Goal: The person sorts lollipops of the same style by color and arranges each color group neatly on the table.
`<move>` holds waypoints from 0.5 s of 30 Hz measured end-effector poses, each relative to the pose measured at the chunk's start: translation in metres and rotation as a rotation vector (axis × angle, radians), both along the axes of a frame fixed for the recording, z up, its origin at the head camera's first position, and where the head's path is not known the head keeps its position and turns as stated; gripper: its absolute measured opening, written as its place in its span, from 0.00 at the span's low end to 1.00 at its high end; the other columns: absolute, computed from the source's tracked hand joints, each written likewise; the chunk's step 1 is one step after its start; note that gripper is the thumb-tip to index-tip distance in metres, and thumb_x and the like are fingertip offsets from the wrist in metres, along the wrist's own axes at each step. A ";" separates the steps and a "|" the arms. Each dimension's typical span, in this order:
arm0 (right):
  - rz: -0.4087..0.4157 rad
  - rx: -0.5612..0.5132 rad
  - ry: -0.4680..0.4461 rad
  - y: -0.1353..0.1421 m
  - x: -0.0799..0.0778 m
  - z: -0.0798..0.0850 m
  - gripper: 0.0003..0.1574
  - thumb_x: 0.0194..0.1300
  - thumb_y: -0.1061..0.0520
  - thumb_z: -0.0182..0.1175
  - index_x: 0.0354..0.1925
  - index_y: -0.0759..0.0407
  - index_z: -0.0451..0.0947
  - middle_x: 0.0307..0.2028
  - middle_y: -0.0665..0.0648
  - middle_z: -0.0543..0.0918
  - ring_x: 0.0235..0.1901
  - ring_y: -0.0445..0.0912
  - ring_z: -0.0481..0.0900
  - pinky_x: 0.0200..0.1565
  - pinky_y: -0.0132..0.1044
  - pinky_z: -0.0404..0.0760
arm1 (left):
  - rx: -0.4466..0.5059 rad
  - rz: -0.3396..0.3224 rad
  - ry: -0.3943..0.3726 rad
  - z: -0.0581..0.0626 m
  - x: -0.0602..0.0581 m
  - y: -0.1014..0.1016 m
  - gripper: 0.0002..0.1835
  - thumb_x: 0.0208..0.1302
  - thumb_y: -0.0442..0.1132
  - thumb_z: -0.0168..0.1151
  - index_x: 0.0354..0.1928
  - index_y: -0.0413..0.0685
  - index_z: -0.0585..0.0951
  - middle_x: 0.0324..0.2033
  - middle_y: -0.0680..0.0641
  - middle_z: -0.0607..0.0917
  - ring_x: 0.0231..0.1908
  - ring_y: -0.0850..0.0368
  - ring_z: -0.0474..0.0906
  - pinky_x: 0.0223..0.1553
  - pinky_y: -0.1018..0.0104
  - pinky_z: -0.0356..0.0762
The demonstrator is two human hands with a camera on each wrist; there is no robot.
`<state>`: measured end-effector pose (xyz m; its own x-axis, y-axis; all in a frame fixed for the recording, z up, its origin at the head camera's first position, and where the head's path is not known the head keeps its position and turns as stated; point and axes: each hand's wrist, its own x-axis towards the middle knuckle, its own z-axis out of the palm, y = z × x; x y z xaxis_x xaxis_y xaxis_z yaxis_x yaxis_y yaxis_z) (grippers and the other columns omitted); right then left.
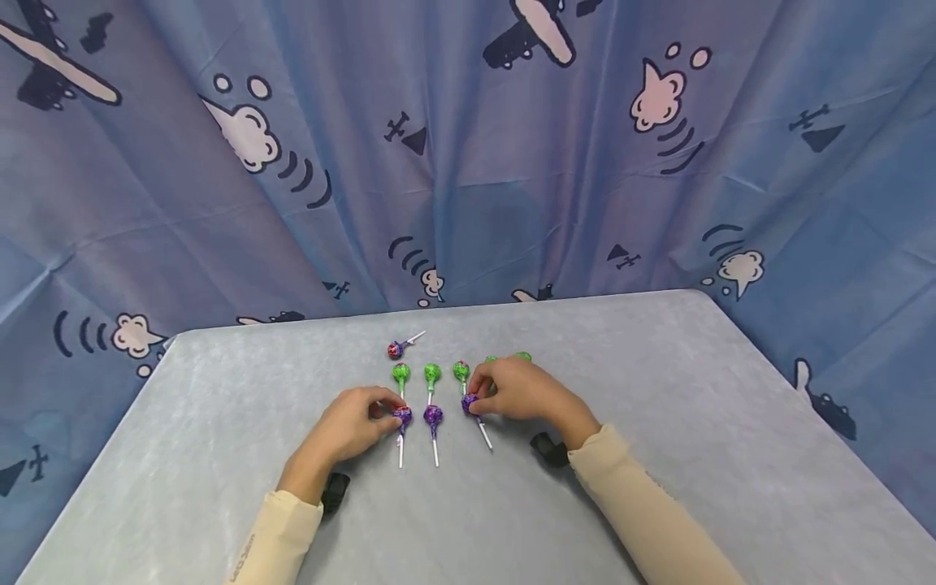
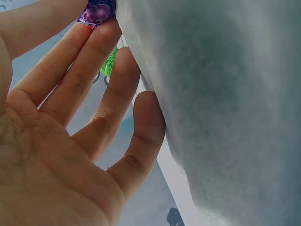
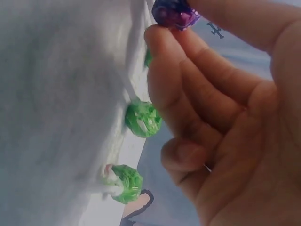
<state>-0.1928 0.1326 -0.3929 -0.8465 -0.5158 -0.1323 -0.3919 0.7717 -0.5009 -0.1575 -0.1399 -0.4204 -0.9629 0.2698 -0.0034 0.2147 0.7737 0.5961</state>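
My left hand (image 1: 358,422) pinches the head of a purple lollipop (image 1: 403,415) between thumb and fingertips, its white stick pointing towards me. In the left wrist view, that purple head (image 2: 96,12) sits at the tips of the fingers. With thumb and fingers my right hand (image 1: 522,390) grips another purple lollipop (image 1: 470,403), whose stick slants down to the right. Its wrapped head (image 3: 174,14) shows at the top of the right wrist view. Between the hands lies a third purple lollipop (image 1: 434,416), stick towards me.
Behind the purple ones runs a row of several green lollipops (image 1: 432,374), the rightmost partly hidden by my right hand. A red and purple lollipop (image 1: 396,350) lies farther back, stick to the upper right. The grey table (image 1: 695,406) ends at a patterned blue curtain (image 1: 497,203).
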 end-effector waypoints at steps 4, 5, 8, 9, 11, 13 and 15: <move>-0.011 0.012 -0.025 -0.002 0.002 -0.001 0.08 0.61 0.50 0.70 0.36 0.49 0.83 0.31 0.44 0.84 0.28 0.38 0.76 0.34 0.33 0.75 | 0.006 0.002 -0.008 -0.001 0.001 0.000 0.10 0.59 0.37 0.70 0.42 0.58 0.88 0.38 0.56 0.87 0.40 0.59 0.79 0.44 0.60 0.75; -0.012 0.020 -0.030 -0.002 0.002 -0.001 0.08 0.61 0.50 0.70 0.36 0.49 0.82 0.30 0.44 0.84 0.28 0.38 0.76 0.34 0.33 0.75 | 0.007 0.001 -0.008 -0.001 0.001 0.000 0.10 0.59 0.37 0.70 0.42 0.58 0.88 0.37 0.55 0.87 0.39 0.59 0.79 0.44 0.60 0.74; -0.017 0.036 -0.046 -0.002 0.001 0.000 0.08 0.61 0.49 0.71 0.35 0.48 0.82 0.30 0.44 0.83 0.28 0.38 0.76 0.35 0.34 0.74 | 0.005 0.001 -0.002 0.000 0.001 0.000 0.10 0.59 0.37 0.70 0.42 0.58 0.88 0.37 0.56 0.87 0.39 0.59 0.78 0.44 0.60 0.74; -0.016 0.041 -0.045 -0.002 0.001 0.000 0.08 0.61 0.49 0.71 0.36 0.48 0.82 0.30 0.44 0.83 0.29 0.39 0.76 0.37 0.34 0.75 | 0.004 0.002 -0.001 0.000 0.001 0.000 0.10 0.59 0.37 0.70 0.42 0.58 0.88 0.37 0.56 0.87 0.39 0.59 0.79 0.44 0.60 0.75; -0.005 0.051 -0.036 -0.002 0.000 0.001 0.09 0.60 0.48 0.71 0.37 0.47 0.83 0.32 0.43 0.84 0.33 0.39 0.78 0.41 0.36 0.76 | 0.002 0.004 0.000 0.001 0.001 0.001 0.10 0.59 0.37 0.70 0.42 0.58 0.88 0.37 0.55 0.87 0.39 0.59 0.79 0.44 0.60 0.75; 0.019 0.051 -0.025 -0.001 0.000 0.001 0.11 0.60 0.48 0.71 0.41 0.48 0.84 0.36 0.44 0.85 0.38 0.40 0.79 0.46 0.39 0.76 | 0.000 0.006 -0.007 0.001 0.001 0.001 0.10 0.60 0.37 0.70 0.42 0.58 0.88 0.38 0.56 0.87 0.40 0.59 0.79 0.44 0.60 0.75; 0.049 0.042 -0.018 0.001 0.000 0.000 0.14 0.61 0.50 0.71 0.46 0.49 0.84 0.40 0.45 0.86 0.42 0.40 0.81 0.50 0.40 0.77 | -0.003 0.005 -0.010 0.001 0.001 0.001 0.10 0.60 0.37 0.70 0.43 0.58 0.88 0.38 0.56 0.87 0.40 0.59 0.79 0.44 0.60 0.75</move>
